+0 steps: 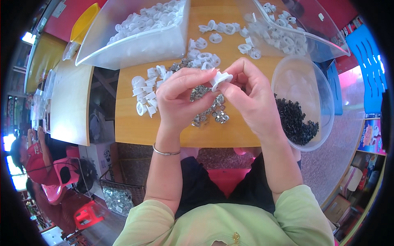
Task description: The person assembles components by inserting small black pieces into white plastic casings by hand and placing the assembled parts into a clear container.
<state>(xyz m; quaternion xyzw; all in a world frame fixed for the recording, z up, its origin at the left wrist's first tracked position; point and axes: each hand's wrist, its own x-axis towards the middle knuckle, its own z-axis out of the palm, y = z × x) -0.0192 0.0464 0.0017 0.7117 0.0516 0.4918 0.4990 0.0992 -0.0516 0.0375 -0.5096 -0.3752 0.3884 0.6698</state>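
Over the wooden table, my left hand (pixel 182 92) and my right hand (pixel 250 92) meet at a small white plastic part (pixel 220 80) with a round flange. Fingertips of both hands pinch it from either side. Below and behind my hands lies a pile of small shiny metal pieces (pixel 213 110), partly hidden by my fingers. Left of my left hand is a heap of white plastic parts (pixel 144 93) of a similar kind. More white parts (pixel 205 59) are scattered just beyond my hands.
A clear bin (pixel 135 57) of white parts stands far left, and another clear bin (pixel 316 49) far right. At the right edge, a round clear tub (pixel 303 74) holds small black pieces (pixel 293 123). A person (pixel 41 160) sits at the left beside another table (pixel 72 102).
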